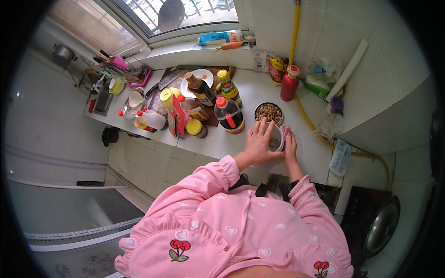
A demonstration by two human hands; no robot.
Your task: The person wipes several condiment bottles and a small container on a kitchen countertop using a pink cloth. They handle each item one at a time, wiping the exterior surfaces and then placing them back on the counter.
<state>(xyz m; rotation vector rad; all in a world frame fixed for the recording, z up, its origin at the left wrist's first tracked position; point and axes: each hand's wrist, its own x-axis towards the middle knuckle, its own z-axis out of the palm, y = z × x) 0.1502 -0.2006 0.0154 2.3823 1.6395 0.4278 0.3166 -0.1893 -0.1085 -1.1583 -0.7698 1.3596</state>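
Observation:
A round, pale-rimmed container [277, 140] stands near the front edge of the white counter, between my two hands. My left hand [259, 141] holds it from the left, with the fingers spread over its far side and the thumb along the near rim. On the right side, my right hand [290, 148] presses a pink cloth [285, 130] against the outer wall. Something greyish shows inside the container, too indistinct to name. Just beyond my left fingertips is a round metal dish of shelled peanuts [268, 113].
Left of my hands stand a dark sauce bottle with a red cap [229, 116] and a jar with a yellow lid [196, 128]. A red bottle [290, 83] is near the wall. A yellow hose [306, 116] crosses the counter. A cleaver [163, 82] lies at the back left.

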